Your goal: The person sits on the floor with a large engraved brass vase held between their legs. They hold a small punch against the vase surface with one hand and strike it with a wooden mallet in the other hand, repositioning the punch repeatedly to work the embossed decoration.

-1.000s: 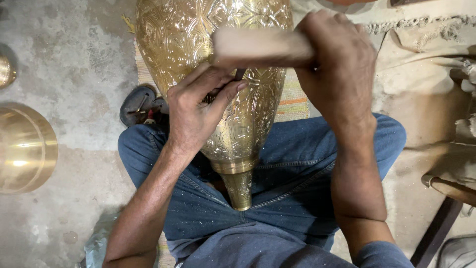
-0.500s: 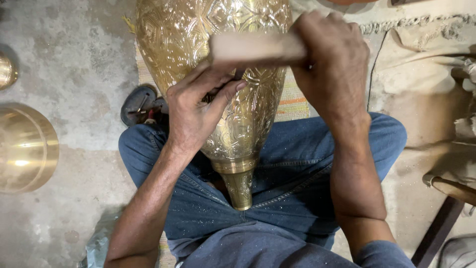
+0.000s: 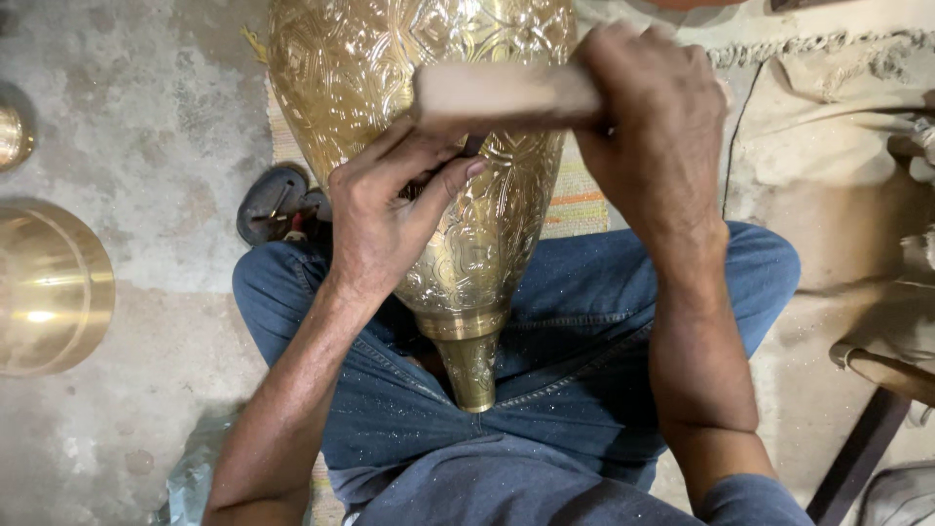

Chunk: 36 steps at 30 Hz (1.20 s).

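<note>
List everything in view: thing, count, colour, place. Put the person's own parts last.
engraved vessel: one, brass-gold, lying across the lap, narrow neck toward the body
wooden mallet: one, pale tan, above the vessel, blurred
small tool: one, dark, tip against the vessel, mostly hidden
brass bowl: one, gold, on the concrete floor at far left
small brass piece: one, gold, left edge, cut off
dark dish of bits: one, grey-black, floor beside the left knee
woven mat: one, striped pale, under the vessel
jeans: blue, crossed legs
left hand: pinching the small tool
right hand: gripping the wooden mallet
</note>
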Available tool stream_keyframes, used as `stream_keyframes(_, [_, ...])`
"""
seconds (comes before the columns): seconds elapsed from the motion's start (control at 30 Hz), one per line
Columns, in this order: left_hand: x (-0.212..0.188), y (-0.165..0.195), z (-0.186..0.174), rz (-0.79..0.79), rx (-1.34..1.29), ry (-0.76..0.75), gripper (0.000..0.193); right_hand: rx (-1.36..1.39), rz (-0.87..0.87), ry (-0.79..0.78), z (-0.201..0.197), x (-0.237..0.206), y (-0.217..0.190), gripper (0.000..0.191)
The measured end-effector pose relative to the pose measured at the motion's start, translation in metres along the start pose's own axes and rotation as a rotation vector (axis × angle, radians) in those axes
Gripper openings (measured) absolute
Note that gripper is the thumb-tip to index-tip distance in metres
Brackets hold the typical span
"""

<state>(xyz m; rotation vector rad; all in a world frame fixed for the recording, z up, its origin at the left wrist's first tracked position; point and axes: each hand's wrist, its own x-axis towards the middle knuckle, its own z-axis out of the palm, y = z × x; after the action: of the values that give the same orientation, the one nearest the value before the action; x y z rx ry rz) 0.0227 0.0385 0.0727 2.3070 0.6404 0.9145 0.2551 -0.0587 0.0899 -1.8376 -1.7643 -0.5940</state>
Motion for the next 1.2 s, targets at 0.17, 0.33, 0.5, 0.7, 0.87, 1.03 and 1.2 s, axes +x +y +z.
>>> stream_keyframes(0.17, [-0.001, -0.002, 0.001, 0.046, 0.008, 0.019, 0.022, 0.327, 0.036, -0.034, 0.004, 0.001, 0.003, 0.022])
stream_keyframes(0.33, [-0.001, -0.002, 0.002, -0.012, -0.062, -0.004, 0.025, 0.840, 0.285, -0.003, 0.009, -0.009, 0.003, 0.018])
stream_keyframes(0.5, [-0.001, -0.002, 0.001, 0.088, 0.028, 0.034, 0.020, 0.091, -0.044, 0.008, 0.007, -0.007, 0.005, 0.026])
stream_keyframes(0.7, [-0.001, -0.002, 0.000, 0.090, 0.019, 0.032, 0.022, 0.223, -0.004, -0.128, -0.006, 0.002, -0.002, 0.026])
stream_keyframes(0.87, [0.000, 0.001, -0.001, -0.011, -0.050, -0.010, 0.028, 0.815, 0.397, -0.089, -0.001, 0.000, 0.000, 0.014])
stream_keyframes(1.03, [0.000, 0.003, -0.003, 0.012, 0.009, 0.006, 0.024, 0.370, 0.161, -0.074, 0.007, -0.006, 0.005, 0.020])
stream_keyframes(1.2, [0.001, 0.001, -0.002, 0.093, -0.012, 0.039, 0.025, 0.167, -0.051, -0.055, 0.002, -0.005, -0.001, 0.029])
